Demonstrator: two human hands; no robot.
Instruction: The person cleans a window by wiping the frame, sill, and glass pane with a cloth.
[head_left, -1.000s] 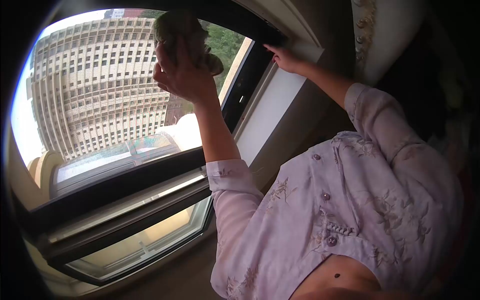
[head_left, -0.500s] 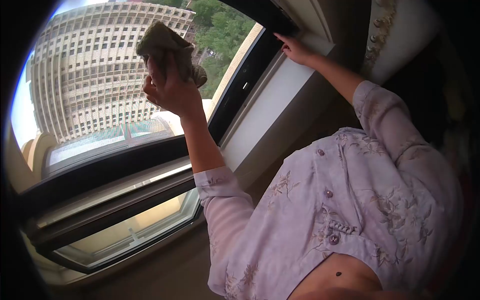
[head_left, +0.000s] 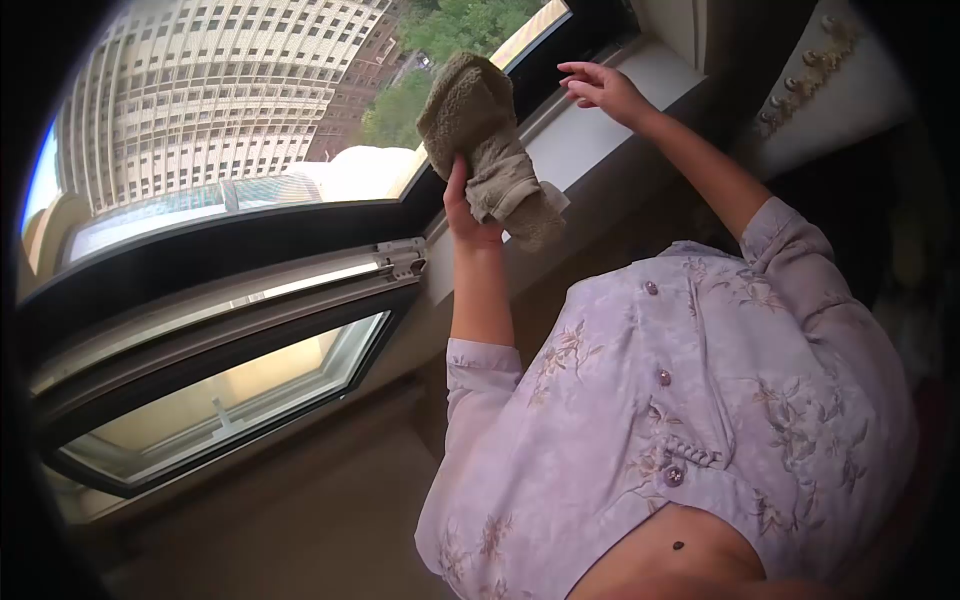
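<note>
My left hand [head_left: 470,212] is closed around a folded grey-green cloth [head_left: 482,130]. The fuzzy cloth hangs over the palm and hides most of the fingers. Behind it are the window glass [head_left: 375,165] and the dark window frame [head_left: 415,205]; whether the cloth touches them I cannot tell. My right hand [head_left: 605,92] holds nothing, its fingers loosely apart and pointing left. It hovers by the dark frame, above the white sill [head_left: 585,145].
Below the large pane, a lower window sash [head_left: 230,400] with a small handle [head_left: 220,415] stands at the left. A metal hinge [head_left: 402,258] sits at the frame's corner. Pale fabric with beaded trim [head_left: 810,75] hangs at the upper right. Tall buildings and trees show outside.
My left hand has drawn the cloth away from the pane, rightward and slightly down toward me. My right hand has come off the frame, its fingers loosening. The view has shifted a little.
</note>
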